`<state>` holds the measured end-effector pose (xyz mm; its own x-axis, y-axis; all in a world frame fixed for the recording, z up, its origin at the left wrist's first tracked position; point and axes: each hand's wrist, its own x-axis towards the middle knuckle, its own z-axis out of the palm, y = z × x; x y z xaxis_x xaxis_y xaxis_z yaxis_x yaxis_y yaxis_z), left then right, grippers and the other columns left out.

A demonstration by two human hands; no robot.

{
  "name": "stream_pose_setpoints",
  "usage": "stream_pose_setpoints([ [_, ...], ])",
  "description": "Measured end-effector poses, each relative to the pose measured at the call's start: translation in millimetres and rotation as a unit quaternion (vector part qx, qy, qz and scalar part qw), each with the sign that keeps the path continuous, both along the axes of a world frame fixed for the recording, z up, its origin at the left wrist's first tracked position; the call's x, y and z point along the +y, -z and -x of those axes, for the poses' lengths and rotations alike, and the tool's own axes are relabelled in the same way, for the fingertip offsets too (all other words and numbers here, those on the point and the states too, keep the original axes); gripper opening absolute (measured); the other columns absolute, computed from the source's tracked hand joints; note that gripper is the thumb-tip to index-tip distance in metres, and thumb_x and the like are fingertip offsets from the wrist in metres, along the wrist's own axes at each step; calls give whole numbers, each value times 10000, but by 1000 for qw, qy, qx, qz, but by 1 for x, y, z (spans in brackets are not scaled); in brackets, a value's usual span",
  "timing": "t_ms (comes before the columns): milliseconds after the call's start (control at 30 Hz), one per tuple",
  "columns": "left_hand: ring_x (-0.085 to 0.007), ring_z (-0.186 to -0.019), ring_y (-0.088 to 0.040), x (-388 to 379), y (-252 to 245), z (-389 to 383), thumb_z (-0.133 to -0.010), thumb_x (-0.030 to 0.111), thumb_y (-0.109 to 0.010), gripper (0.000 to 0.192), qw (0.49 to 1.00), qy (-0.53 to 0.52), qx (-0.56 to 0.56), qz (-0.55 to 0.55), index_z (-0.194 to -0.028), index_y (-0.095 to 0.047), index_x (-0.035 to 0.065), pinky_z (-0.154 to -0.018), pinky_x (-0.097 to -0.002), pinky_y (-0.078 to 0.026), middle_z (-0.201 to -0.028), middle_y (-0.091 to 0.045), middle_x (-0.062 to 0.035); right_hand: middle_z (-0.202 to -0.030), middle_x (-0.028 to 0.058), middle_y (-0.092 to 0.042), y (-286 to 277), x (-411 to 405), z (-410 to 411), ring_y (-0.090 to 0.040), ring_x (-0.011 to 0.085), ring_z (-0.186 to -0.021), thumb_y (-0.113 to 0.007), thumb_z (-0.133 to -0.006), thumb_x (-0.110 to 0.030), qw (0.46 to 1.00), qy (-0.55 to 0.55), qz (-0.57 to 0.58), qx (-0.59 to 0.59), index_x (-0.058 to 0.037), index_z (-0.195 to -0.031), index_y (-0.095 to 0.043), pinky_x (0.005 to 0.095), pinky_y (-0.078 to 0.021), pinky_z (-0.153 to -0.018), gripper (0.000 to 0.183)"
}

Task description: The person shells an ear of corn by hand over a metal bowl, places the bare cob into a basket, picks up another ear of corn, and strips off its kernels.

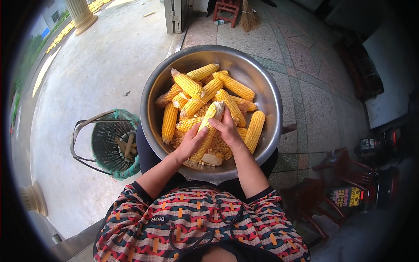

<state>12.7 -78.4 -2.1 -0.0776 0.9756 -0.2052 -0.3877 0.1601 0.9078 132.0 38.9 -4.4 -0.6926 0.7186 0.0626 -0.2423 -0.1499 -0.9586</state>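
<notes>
A dried ear of yellow corn (pixel 206 139) is held between my two hands over a wide stainless steel basin (pixel 266 98). My left hand (pixel 191 141) grips it along its left side, while my right hand (pixel 227 129) has its thumb against the upper part, near the pale end. Several more ears of corn (pixel 234 85) are heaped at the far side of the basin, and one ear (pixel 254 131) leans by its right wall. Loose corn kernels (pixel 226 149) cover the bottom. Below my hands a pale bare cob piece (pixel 212 159) lies on the kernels.
Left of the basin stands a woven basket (pixel 101 144) with a handle and green netting, holding several bare cobs (pixel 129 145). A red stool (pixel 226 11) and a straw broom (pixel 248 18) are beyond the basin. Reddish chairs (pixel 350 170) and parked vehicles (pixel 376 144) stand at right.
</notes>
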Motion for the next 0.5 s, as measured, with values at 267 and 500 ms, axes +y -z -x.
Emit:
stream_pose_setpoints([
  [267, -208, -553, -594, -1, -6, 9, -947, 434, -375, 462, 994, 22, -95, 46, -1142, -471, 27, -483, -295, -510, -797, -577, -107, -1303, 86, -393, -16, 2, -9, -417, 209, -1177, -586, -796, -85, 978, -76, 169, 91, -58, -1402, -217, 341, -340, -1001, 710],
  [500, -166, -651, -588, 3, 12, -1, -945, 376, -443, 442, 994, -52, 67, -75, -1200, -454, 16, -532, -261, -501, -873, -576, -83, -1208, 62, -449, 6, 4, -3, -464, 197, -1111, -593, -813, -57, 994, -42, 94, 33, -85, -1400, -219, 343, -378, -969, 696],
])
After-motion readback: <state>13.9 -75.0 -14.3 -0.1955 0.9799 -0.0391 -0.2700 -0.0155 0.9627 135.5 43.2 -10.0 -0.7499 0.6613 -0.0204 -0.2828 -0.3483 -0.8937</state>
